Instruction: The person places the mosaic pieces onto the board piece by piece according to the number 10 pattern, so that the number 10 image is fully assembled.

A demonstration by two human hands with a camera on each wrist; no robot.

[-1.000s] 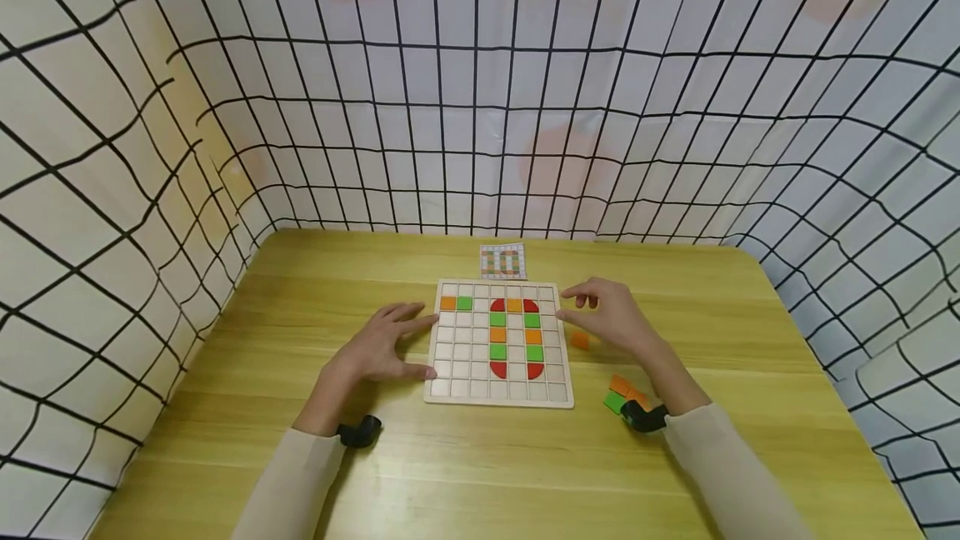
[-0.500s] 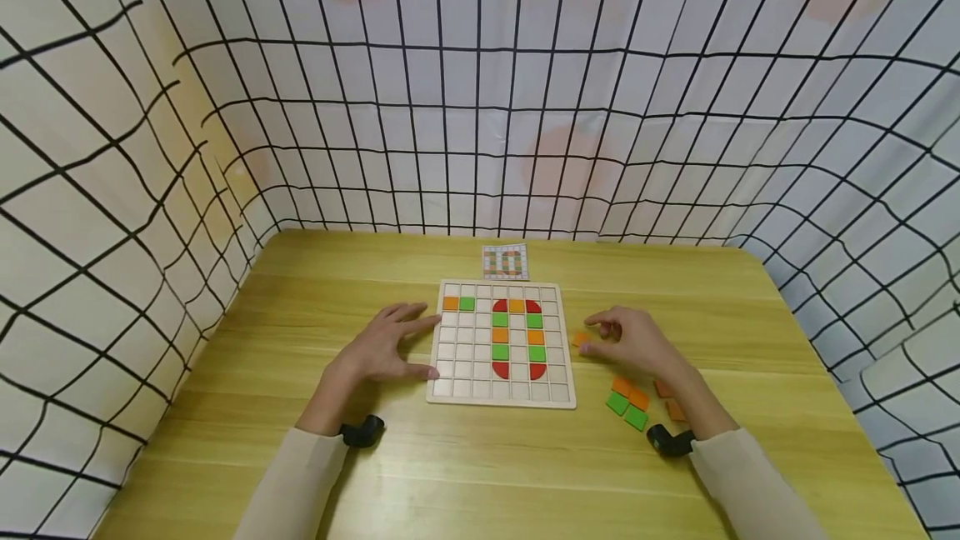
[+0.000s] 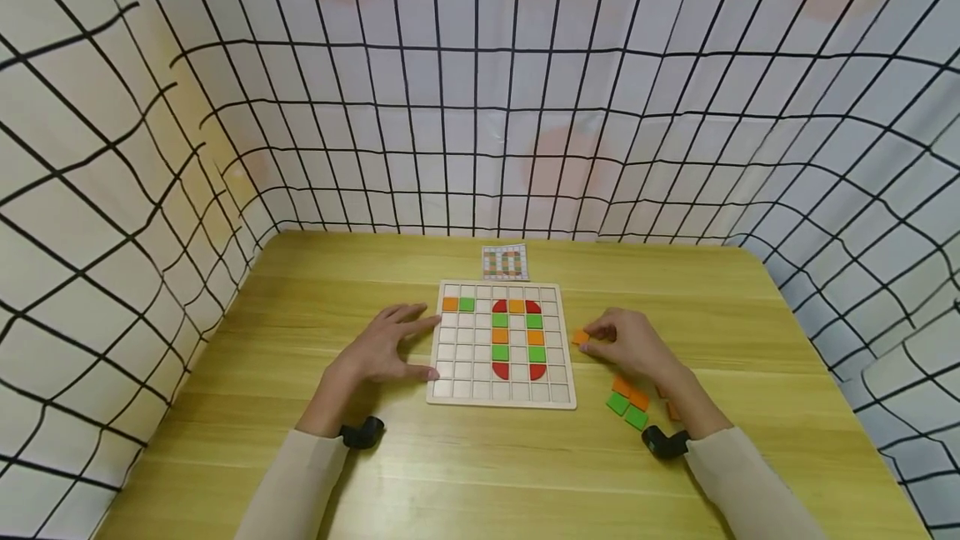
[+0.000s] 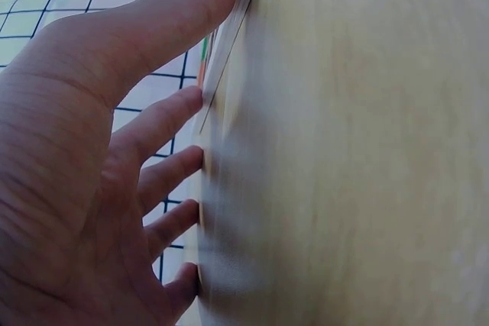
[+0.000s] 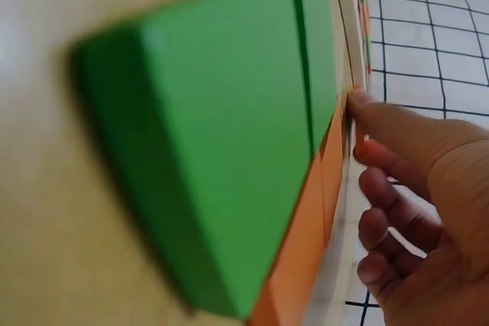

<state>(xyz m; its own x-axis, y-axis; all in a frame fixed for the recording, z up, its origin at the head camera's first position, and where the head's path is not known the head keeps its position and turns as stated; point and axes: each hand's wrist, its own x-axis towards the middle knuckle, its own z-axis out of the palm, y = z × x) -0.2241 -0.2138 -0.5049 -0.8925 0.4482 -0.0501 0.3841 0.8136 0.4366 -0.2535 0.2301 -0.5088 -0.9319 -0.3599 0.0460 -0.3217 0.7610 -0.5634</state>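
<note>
A pale gridded board lies on the table, with red rounded, green and orange tiles set in a tall ring on its right half. One orange tile and one green tile fill cells at its upper left. My left hand rests with spread fingers, thumb and index finger touching the board's left edge. Just right of the board, my right hand pinches a loose orange tile between thumb and index finger. In the right wrist view, its other fingers are curled.
Green tiles and orange tiles lie grouped in front of the right hand. More orange tiles sit partly under the right forearm. A small pattern card lies behind the board. Gridded cloth walls surround the wooden table.
My right hand has come from the board's upper right edge down and right to the loose orange tile, and its fingers have closed on it. The left hand stays in place.
</note>
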